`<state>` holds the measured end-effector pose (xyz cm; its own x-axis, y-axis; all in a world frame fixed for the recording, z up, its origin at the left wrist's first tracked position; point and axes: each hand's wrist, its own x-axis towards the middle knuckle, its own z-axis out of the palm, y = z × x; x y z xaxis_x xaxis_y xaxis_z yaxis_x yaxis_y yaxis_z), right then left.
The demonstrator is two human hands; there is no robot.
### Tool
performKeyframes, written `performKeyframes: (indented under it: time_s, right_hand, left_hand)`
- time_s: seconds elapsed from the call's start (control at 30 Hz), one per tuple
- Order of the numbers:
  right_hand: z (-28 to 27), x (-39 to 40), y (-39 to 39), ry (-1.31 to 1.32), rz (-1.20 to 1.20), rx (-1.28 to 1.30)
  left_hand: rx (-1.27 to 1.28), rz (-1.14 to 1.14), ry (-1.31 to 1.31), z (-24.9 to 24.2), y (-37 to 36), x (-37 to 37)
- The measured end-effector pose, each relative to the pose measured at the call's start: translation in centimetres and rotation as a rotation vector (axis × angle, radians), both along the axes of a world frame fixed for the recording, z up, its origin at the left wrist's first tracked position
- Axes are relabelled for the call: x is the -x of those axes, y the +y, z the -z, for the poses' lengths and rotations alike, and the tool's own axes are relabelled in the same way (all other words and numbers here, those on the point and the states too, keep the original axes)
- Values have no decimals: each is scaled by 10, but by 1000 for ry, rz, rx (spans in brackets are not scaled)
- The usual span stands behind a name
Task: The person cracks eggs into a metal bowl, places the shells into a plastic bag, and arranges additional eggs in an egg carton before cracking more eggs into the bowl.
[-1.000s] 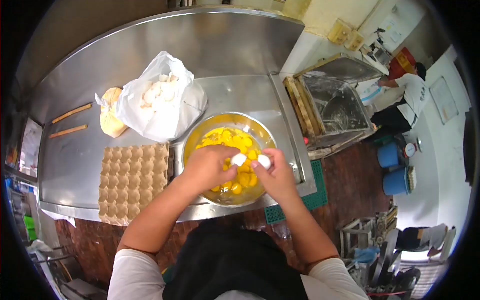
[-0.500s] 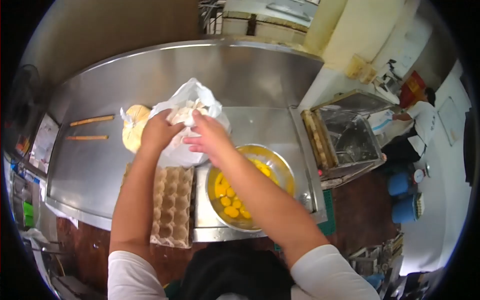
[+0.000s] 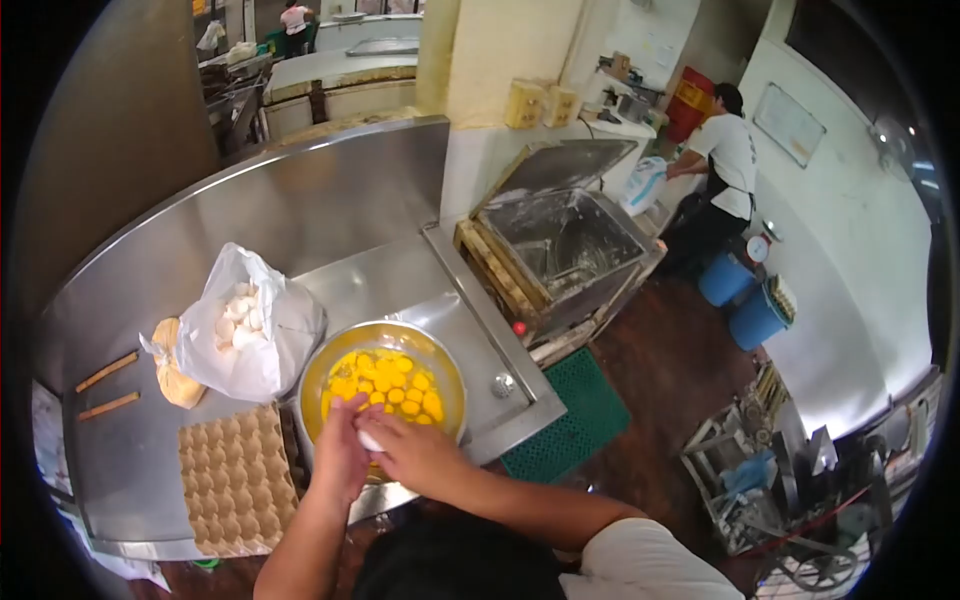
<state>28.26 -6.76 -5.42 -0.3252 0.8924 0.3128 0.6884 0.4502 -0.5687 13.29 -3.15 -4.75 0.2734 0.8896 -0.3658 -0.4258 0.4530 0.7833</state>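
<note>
Pinching one egg (image 3: 371, 440) between both hands, left hand (image 3: 340, 455) and right hand (image 3: 420, 458), mostly hiding it | lower-left bowl (image 3: 330, 360) rim | moved back from bag (image 3: 250, 330)

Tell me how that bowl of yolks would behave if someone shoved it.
The bowl looks like smooth metal on a steel counter, so it would probably slide readily. It holds many loose yolks, so it is likely heavy and would slosh. Its broad shape probably resists tipping.
</note>
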Motion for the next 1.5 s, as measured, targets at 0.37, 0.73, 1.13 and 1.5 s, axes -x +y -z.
performKeyframes:
  time_s: [0.37,0.73,1.13,1.5]
  right_hand:
    - [93,-133,-119,663,625,66]
    - [108,-129,-96,308,498,-135]
    - [77,-92,-84,664,447,191]
    - [21,-35,-26,1290,288,905]
  left_hand:
    - [-116,476,377,50,-97,1]
    - [12,471,363,55,-144,1]
    - [-178,359,416,19,-111,7]
    - [-755,402,854,-22,-14,-12]
